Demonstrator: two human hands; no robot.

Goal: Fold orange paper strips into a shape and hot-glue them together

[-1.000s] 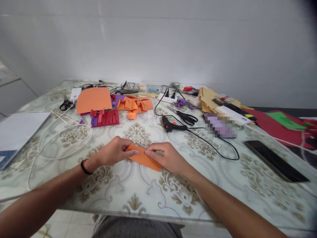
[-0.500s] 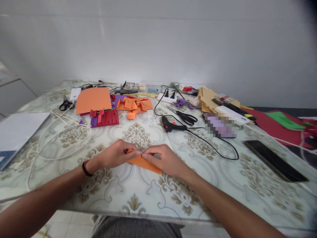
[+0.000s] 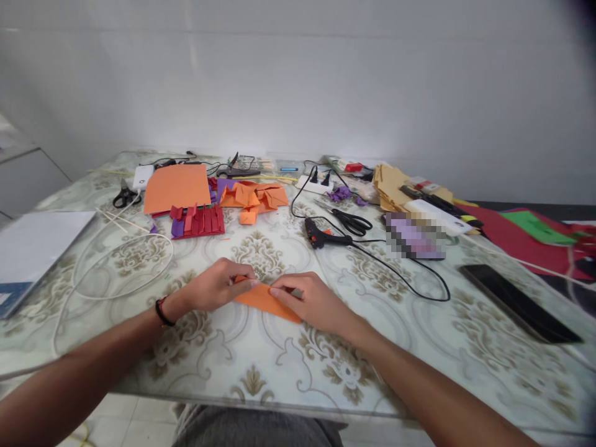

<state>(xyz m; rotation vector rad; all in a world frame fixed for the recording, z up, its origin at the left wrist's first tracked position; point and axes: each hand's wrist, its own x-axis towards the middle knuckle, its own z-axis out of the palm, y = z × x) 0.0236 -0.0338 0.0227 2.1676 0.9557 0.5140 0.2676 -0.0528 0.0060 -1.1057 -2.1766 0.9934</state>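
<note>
A folded strip of orange paper [image 3: 266, 300] lies slanted between my hands over the patterned table cover. My left hand [image 3: 218, 284] pinches its upper left end between thumb and fingers. On the other side, my right hand [image 3: 313, 300] grips the top edge near the middle, thumb on the near face. The thumbs are a little apart. Beyond them on the table are folded red pieces [image 3: 201, 221] and folded orange pieces [image 3: 254, 195].
A black glue gun [image 3: 328, 237] and black-handled scissors [image 3: 352, 221] lie beyond my right hand. A dark phone [image 3: 519, 302] is at the right. A white cable [image 3: 121, 298] loops at the left, near orange sheets [image 3: 179, 188].
My left thumb has moved slightly left, away from my right thumb, so more of the orange strip's top edge shows. The right hand has barely moved.
</note>
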